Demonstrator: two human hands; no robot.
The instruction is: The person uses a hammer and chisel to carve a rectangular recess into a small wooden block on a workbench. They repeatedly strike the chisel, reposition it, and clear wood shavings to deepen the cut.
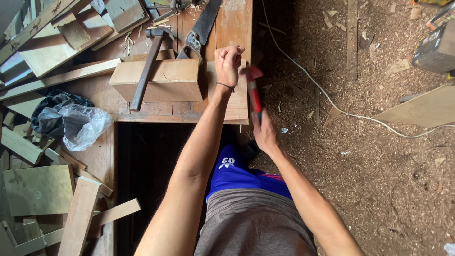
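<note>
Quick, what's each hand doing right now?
Left hand: closed in a fist over the wooden board; what it pinches cannot be told.
Right hand: shut on a red-handled tool, blurred.

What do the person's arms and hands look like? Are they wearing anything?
Both arms are bare, with no sleeves and no gloves. The left hand has a thin dark band around its wrist. The right hand wears nothing, and looks a bit blurry.
</note>
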